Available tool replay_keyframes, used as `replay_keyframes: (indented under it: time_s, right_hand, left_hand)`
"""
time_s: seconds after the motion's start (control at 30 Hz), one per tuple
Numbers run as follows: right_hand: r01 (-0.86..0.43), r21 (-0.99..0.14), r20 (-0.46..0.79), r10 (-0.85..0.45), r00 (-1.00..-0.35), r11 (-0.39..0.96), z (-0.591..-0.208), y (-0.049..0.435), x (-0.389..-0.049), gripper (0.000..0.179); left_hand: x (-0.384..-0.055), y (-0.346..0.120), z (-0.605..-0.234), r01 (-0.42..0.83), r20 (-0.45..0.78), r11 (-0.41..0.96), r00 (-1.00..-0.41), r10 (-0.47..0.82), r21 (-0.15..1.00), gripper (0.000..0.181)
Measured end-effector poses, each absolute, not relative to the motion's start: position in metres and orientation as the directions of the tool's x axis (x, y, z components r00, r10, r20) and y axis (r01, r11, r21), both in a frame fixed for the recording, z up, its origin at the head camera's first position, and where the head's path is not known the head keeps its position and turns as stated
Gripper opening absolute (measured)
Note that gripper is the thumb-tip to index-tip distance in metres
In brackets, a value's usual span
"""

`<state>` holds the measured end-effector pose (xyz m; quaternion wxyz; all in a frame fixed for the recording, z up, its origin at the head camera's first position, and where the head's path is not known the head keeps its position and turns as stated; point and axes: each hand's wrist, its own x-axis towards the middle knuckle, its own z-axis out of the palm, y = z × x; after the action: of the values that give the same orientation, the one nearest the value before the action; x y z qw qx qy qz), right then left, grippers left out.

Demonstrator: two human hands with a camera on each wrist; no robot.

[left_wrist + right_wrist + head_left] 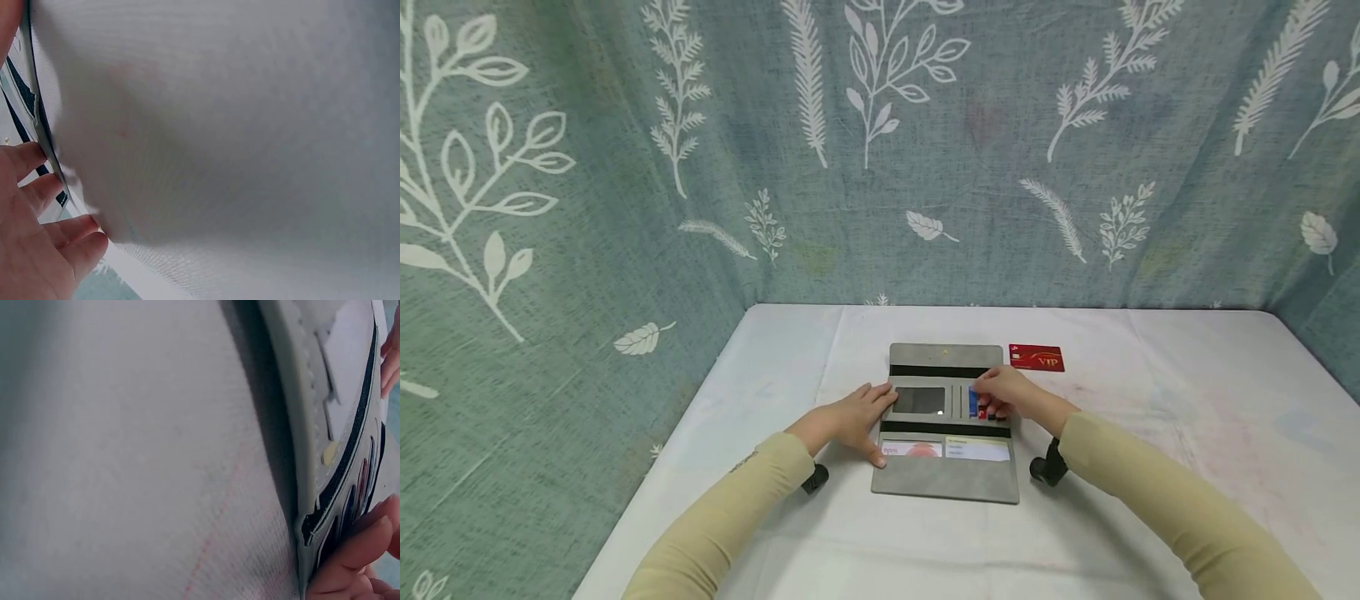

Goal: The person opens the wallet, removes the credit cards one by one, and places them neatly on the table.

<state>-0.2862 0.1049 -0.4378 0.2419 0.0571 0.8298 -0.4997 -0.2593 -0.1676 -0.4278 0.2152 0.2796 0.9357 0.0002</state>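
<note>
A grey tri-fold wallet lies spread open on the white table, with a dark window pocket in its middle panel. My left hand rests at the wallet's left edge, fingers spread and thumb by the lower panel; in the left wrist view its fingertips reach the edge. At the slots on the right of the middle panel, my right hand pinches a blue card, partly covered by the fingers. More cards sit in slots beside it, one of them a red card.
A red VIP card lies just right of the wallet's top panel. Two printed cards, a pink-and-white card and a white card, fill the lower pocket. A patterned green curtain hangs behind and to the left.
</note>
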Motion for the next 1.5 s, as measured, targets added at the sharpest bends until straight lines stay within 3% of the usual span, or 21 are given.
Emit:
replay_keyframes:
  time_s: [0.53,0.97,1.27,1.5]
  right_hand:
    - [0.388,-0.805,-0.492,-0.138,-0.86,0.449,-0.431,0.103,-0.291,0.018]
    - [0.349,-0.773,-0.465,-0.099,-0.88,0.53,-0.426,0.098,-0.292,0.02]
    - [0.339,-0.812,-0.462,-0.169,-0.87,0.475,-0.416,0.104,-0.29,0.028]
    - [0.346,-0.809,-0.468,-0.164,-0.869,0.476,-0.419,0.101,-0.286,0.021]
  left_hand:
    - [-0.258,-0.166,-0.427,0.518,-0.407,0.845,-0.75,0.522,0.128,0.111]
    - [-0.259,-0.165,-0.427,0.525,-0.395,0.841,-0.75,0.531,0.133,0.109]
    - [-0.257,-0.165,-0.425,0.536,-0.396,0.838,-0.75,0.53,0.106,0.109]
    - [-0.257,-0.164,-0.425,0.528,-0.395,0.842,-0.755,0.524,0.109,0.109]
